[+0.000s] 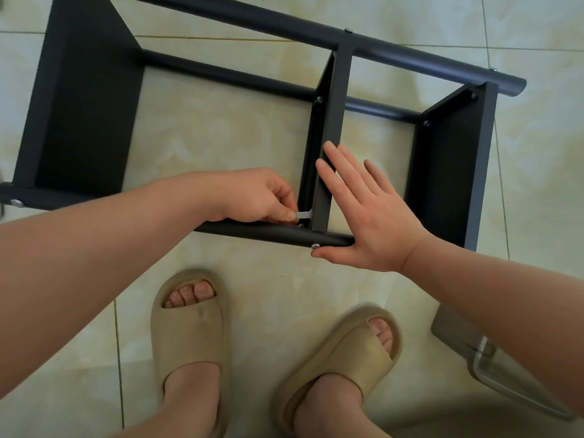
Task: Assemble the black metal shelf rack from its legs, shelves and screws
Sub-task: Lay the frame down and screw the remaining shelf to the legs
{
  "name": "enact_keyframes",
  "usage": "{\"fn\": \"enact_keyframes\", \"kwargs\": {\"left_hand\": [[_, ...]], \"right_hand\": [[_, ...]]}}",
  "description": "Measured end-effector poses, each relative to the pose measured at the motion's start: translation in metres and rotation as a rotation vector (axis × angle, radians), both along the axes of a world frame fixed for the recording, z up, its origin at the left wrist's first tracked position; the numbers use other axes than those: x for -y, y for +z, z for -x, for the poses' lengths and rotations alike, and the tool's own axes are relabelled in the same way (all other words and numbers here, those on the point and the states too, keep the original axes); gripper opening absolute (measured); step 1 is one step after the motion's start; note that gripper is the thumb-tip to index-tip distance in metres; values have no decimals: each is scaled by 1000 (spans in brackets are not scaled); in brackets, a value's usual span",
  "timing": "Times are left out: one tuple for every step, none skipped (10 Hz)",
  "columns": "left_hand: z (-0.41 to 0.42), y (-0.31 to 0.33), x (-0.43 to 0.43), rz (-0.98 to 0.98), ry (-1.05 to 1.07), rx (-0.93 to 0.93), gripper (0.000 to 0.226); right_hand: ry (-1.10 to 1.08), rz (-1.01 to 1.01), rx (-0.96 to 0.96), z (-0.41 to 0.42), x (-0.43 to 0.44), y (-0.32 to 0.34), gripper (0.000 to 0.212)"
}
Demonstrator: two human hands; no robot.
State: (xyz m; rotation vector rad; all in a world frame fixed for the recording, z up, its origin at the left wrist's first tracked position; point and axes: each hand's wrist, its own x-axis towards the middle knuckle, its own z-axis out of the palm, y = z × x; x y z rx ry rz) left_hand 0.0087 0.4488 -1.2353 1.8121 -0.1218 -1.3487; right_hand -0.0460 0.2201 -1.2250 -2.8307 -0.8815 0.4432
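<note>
The black metal shelf rack [85, 99] lies on its side on the tiled floor, with three shelves standing edge-up between round legs. My left hand [259, 197] pinches a small flat silver wrench [305, 214] at the joint where the middle shelf [328, 172] meets the near leg [268, 232]. My right hand [363, 213] lies flat with straight fingers against the middle shelf, its thumb under the near leg beside a silver screw head [315, 246]. More screw heads show on the far leg [348, 30] and the right shelf [426, 123].
My two feet in beige slippers [189, 336] stand on the tiles just below the rack. A clear plastic container with a grey lid [493, 371] lies on the floor at the lower right, partly behind my right forearm.
</note>
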Motion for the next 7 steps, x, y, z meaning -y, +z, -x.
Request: {"fn": "enact_keyframes", "kwargs": {"left_hand": [[-1,-1,0,-32,-70,41,14],[-2,-2,-1,-43,-110,46,14],[-4,-4,-3,-18,-45,68,9],[-9,-4,-3,-21,0,170,9],[-12,2,0,-60,-135,362,17],[-11,5,6,-36,-169,440,28],[-7,3,12,0,-33,292,21]], "right_hand": [[1,-2,1,0,0,0,113],[2,-2,2,0,0,0,112],[4,-1,2,0,0,0,112],[5,2,5,0,0,0,112],[5,-1,10,0,0,0,112],[6,-7,12,0,0,0,112],[5,4,6,-1,0,0,112]]}}
